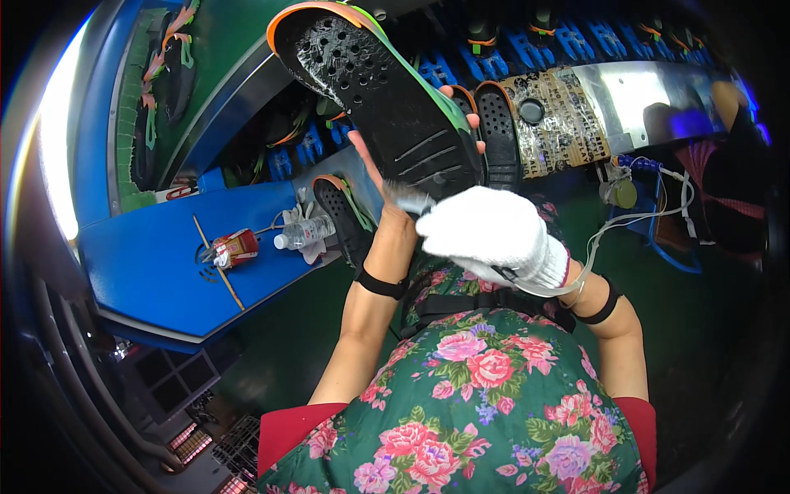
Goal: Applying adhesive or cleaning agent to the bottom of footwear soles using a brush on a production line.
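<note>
My bare left hand [387, 185] holds up a black shoe sole [387, 99] with an orange and green rim, its perforated underside facing me and shiny with wet glue near the toe. My right hand [485, 235], in a white knit glove, grips a small brush [403, 198] whose bristles touch the sole's heel end. Both wrists wear black bands. A flowered green apron covers my lap below the hands.
A second black sole [341, 218] lies on the blue table [156, 263] beside a clear plastic bottle [304, 232], a red can [234, 247] and a thin stick. Another sole [498, 136] rests on the conveyor with blue holders behind. A taped-up metal plate [559, 115] stands right.
</note>
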{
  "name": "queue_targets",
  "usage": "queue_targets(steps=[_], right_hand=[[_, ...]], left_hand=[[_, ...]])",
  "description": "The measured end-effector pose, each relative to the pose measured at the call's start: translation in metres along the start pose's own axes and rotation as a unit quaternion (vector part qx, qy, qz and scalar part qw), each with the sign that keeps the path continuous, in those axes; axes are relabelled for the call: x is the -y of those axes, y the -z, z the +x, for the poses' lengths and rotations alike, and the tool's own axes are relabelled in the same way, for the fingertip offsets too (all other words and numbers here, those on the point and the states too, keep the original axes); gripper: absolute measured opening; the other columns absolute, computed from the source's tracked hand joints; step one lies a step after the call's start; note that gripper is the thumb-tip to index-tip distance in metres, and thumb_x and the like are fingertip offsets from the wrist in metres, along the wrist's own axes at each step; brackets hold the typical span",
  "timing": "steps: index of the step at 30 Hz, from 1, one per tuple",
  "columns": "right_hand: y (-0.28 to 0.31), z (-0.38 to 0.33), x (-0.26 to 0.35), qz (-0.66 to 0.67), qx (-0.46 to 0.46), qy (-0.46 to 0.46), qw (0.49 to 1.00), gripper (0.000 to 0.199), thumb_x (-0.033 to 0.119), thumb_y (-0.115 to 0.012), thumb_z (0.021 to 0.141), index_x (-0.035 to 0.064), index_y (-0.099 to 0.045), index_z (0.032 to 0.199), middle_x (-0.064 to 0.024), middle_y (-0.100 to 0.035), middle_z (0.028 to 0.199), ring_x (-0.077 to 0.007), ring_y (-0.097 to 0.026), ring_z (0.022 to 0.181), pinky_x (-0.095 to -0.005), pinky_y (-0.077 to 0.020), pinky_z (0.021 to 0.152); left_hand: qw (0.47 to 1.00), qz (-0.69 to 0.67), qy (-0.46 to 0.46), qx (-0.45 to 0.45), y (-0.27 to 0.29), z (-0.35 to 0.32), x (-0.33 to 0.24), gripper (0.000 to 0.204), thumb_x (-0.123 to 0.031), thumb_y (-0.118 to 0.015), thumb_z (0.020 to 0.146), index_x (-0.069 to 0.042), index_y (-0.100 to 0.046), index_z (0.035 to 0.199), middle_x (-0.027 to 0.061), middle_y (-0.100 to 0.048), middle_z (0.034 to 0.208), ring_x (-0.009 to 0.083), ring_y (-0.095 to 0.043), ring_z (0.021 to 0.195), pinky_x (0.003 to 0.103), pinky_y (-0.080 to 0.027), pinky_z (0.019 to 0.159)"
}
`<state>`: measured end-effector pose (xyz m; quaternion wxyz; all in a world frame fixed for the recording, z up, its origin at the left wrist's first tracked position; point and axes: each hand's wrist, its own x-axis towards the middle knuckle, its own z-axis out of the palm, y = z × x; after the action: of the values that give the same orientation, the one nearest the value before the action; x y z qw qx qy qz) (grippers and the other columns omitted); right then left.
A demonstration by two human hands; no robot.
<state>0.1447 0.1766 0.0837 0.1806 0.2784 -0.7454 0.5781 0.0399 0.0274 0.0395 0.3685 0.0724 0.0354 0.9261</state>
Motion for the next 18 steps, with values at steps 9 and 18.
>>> queue_targets(steps=[9,18], right_hand=[[0.002,-0.010,0.001,-0.057,0.033,0.032,0.997,0.030,0.008,-0.080,0.079,0.0120,-0.079,0.109,-0.0065,-0.078,0.111,-0.0249,-0.075,0.094,-0.0354,-0.0594,0.081],[0.000,-0.011,-0.005,-0.005,0.044,0.035,0.998,0.026,0.008,-0.081,0.080,0.0119,-0.078,0.105,-0.0064,-0.078,0.106,-0.0269,-0.075,0.091,-0.0364,-0.0599,0.082]], left_hand=[[0.999,0.025,0.021,0.034,0.002,0.005,-0.002,0.125,-0.089,-0.058,0.079,-0.001,-0.024,0.161,0.0266,-0.030,0.163,0.0525,-0.049,0.134,0.061,-0.049,0.107],[0.992,0.054,0.103,0.045,0.017,-0.001,-0.020,0.124,-0.082,-0.066,0.078,0.000,-0.024,0.162,0.0365,-0.032,0.158,0.0531,-0.055,0.129,0.058,-0.051,0.106]])
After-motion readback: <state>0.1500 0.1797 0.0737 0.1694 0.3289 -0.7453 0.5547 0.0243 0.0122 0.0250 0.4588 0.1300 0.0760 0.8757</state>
